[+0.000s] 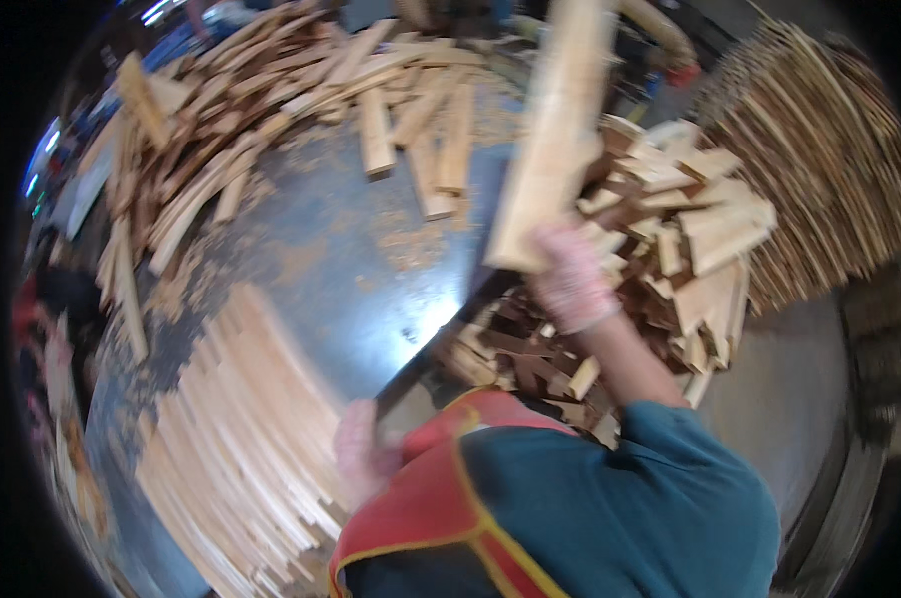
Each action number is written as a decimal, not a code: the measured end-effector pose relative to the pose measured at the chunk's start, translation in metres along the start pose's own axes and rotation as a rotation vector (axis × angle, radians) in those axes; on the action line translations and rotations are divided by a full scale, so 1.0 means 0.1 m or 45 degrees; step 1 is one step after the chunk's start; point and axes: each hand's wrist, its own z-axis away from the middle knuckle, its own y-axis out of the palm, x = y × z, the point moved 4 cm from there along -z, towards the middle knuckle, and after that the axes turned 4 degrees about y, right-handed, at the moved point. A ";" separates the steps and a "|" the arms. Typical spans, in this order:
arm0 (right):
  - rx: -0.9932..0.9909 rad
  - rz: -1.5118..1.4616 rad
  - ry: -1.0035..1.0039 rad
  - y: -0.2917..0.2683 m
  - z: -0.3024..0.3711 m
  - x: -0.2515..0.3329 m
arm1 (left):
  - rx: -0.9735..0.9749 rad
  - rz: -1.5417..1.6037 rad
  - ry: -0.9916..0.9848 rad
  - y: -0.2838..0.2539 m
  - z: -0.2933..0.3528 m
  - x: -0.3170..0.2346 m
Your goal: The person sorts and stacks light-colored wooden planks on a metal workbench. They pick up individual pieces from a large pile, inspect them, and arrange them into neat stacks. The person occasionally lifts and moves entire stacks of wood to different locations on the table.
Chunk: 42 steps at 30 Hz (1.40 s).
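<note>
A pale wooden board [555, 140], blurred by motion, slants up and away past the far edge of the metal table. Its near end is gripped by my right hand [573, 277], which wears a pinkish-white glove. My left hand [363, 453], gloved alike, is close to my apron at the table's near edge, and its fingers are smeared by motion. Beside it, on the left, a row of pale wooden strips [241, 429] lies side by side on the table.
Rough boards [271, 90] are heaped along the table's far side, with sawdust [411, 249] scattered near them. Short wood offcuts [670, 219] fill a pile to the right of the table [361, 299]. Behind it rises a tall stack of boards [809, 149]. Another person's arm [665, 30] shows at the top.
</note>
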 end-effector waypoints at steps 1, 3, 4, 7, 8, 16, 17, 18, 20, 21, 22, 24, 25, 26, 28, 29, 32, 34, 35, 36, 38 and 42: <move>-0.099 -0.069 -0.112 -0.02 0.03 0.34 | -0.024 -0.093 0.174 -0.01 0.01 -0.04; -0.162 -0.265 -0.326 -0.25 -0.09 0.90 | -0.101 -0.145 0.432 0.01 -0.09 -0.15; -0.201 -0.428 -0.276 -0.56 -0.31 1.15 | -0.119 -0.130 0.458 0.04 -0.09 -0.14; -0.240 -0.208 -0.589 -1.02 -0.55 1.48 | -0.135 -0.148 0.439 0.03 -0.05 -0.09; -0.015 -0.223 -0.536 -0.86 -0.59 1.31 | -0.133 -0.167 0.384 -0.02 0.00 -0.02; 0.283 -0.058 0.701 0.68 -0.80 -1.30 | -0.290 -0.515 0.142 -0.29 -0.16 0.22; 0.435 -0.004 0.748 0.91 -0.86 -1.46 | -0.328 -0.542 0.030 -0.37 -0.26 0.34; 0.588 0.049 0.800 1.16 -0.92 -1.62 | -0.363 -0.568 -0.089 -0.44 -0.36 0.48; 0.634 0.209 0.885 1.55 -1.19 -2.06 | -0.429 -0.634 -0.306 -0.55 -0.48 0.79; 0.702 0.339 0.933 1.69 -1.48 -2.33 | -0.465 -0.674 -0.388 -0.62 -0.59 0.99; 0.769 0.468 0.975 1.81 -1.79 -2.65 | -0.499 -0.713 -0.469 -0.70 -0.69 1.19; 0.785 0.618 0.702 2.22 -2.26 -3.01 | -0.463 -0.783 -0.555 -0.77 -0.87 1.61; 0.699 0.563 0.692 2.42 -2.40 -3.13 | -0.452 -0.808 -0.562 -0.79 -0.94 1.78; 0.606 0.517 0.690 2.65 -2.51 -3.20 | -0.430 -0.825 -0.577 -0.79 -0.99 1.92; 0.712 0.581 0.672 2.94 -2.84 -3.41 | -0.321 -0.791 -0.711 -0.72 -1.07 2.01; 0.759 0.613 0.659 3.04 -2.99 -3.51 | -0.285 -0.828 -0.747 -0.65 -1.09 1.95; 0.825 0.937 0.635 3.40 -3.01 -3.59 | -0.255 -0.742 -0.850 -0.66 -1.09 1.87; 0.810 1.076 0.390 3.50 -3.29 -3.82 | -0.244 -0.710 -0.841 -0.71 -1.23 1.80; 0.803 1.137 0.264 3.56 -3.44 -3.93 | -0.233 -0.726 -0.820 -0.70 -1.27 1.82; 0.832 1.247 0.130 3.70 -3.48 -3.99 | -0.225 -0.749 -0.816 -0.70 -1.24 1.86; 0.887 1.448 -0.159 4.10 -3.48 -3.94 | -0.248 -0.788 -0.801 -0.72 -1.20 1.91; 0.769 1.597 -0.338 4.50 -3.50 -3.91 | -0.344 -0.812 -0.704 -0.73 -1.24 1.88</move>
